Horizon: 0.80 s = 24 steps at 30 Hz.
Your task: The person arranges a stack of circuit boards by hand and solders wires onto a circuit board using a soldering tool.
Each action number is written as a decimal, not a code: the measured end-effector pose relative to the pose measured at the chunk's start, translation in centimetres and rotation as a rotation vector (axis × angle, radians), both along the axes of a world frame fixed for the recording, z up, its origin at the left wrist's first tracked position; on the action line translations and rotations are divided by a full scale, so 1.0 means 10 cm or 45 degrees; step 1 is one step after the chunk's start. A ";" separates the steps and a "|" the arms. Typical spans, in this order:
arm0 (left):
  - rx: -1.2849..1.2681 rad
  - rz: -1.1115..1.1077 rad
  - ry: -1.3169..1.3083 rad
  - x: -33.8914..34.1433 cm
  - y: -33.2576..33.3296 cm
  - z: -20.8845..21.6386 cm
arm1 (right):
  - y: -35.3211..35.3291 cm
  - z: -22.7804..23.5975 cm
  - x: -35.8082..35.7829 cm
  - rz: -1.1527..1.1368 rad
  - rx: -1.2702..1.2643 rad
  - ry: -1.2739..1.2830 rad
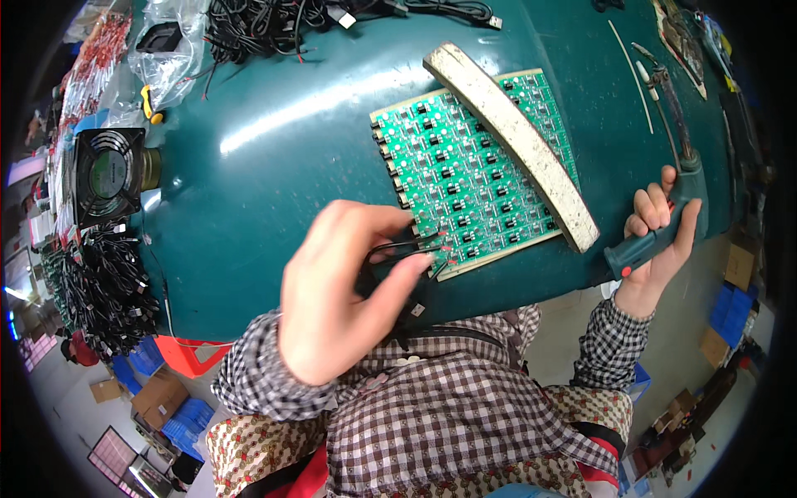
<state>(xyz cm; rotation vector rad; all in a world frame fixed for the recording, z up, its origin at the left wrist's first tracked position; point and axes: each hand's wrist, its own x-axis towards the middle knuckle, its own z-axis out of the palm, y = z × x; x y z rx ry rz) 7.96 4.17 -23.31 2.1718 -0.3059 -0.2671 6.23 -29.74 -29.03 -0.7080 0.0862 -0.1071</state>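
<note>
A green circuit board panel [452, 195], made up of many small repeated boards, lies on the teal table. A worn whitish bar [515, 141] rests diagonally across it. At the panel's near left corner, my left hand [340, 286] pinches a thin black cable [404, 246] between thumb and fingers. Its reddish wire ends reach over the board. Below that hand hangs a small plug [418, 310]. To the right of the panel, my right hand [668, 236] is wrapped round the dark teal handle of a soldering gun [643, 251] with a red button. Its metal front points away from me.
A black fan [108, 177] stands at the table's left edge, with a heap of black cables [100, 290] nearer me. More black cables [266, 29] lie at the far side, beside clear plastic bags [170, 70]. A yellow tool [149, 104] lies near the fan.
</note>
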 end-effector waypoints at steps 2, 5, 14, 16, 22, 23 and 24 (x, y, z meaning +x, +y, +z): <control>0.053 0.049 -0.253 0.10 0.17 0.04 | -0.05 -0.08 0.05 0.032 0.057 -0.024; 0.155 0.029 -0.128 0.41 0.34 0.23 | -0.07 -0.09 0.00 0.017 0.035 -0.039; -0.128 -0.690 -0.299 1.06 0.51 0.90 | 0.01 -0.05 -0.02 -0.154 0.010 0.089; -0.315 0.169 -1.019 1.03 0.30 0.86 | 0.03 -0.03 -0.01 -0.152 -0.009 0.067; -1.804 -0.216 -0.001 1.06 0.79 1.16 | -0.01 0.00 -0.06 -0.175 -0.013 0.087; -1.809 -0.211 -0.028 1.03 0.86 1.20 | 0.00 0.00 -0.03 -0.156 -0.019 0.071; -1.529 -0.501 -0.044 1.05 0.93 1.24 | 0.01 0.00 0.00 -0.126 -0.009 0.065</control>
